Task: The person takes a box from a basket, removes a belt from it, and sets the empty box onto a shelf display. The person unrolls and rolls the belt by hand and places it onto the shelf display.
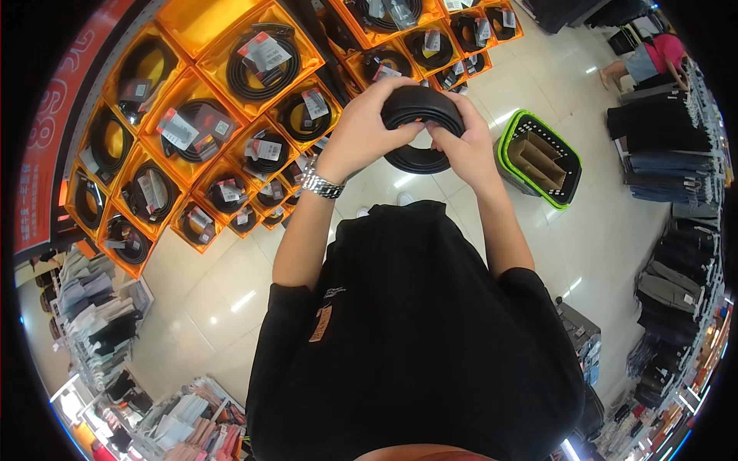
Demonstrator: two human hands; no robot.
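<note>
A black belt (pixel 419 104), rolled into a coil, is held up between both hands in front of the chest. My left hand (pixel 369 127), with a metal watch on its wrist, wraps round the coil's left side, its thumb at the inner opening. On the right side my right hand (pixel 469 146) grips the coil, its thumb also at the opening. Just left of the hands stand orange boxes (pixel 304 58) holding coiled belts with tags, such as one large black belt (pixel 264 61). One orange box (pixel 204 23) at the top holds no belt.
A black basket with a green rim (pixel 507 127) stands on the tiled floor to the right, with brown cardboard inside. Racks of dark clothes (pixel 665 180) line the far right, where a person in pink (pixel 667 54) stands. Folded clothes (pixel 188 426) lie at the lower left.
</note>
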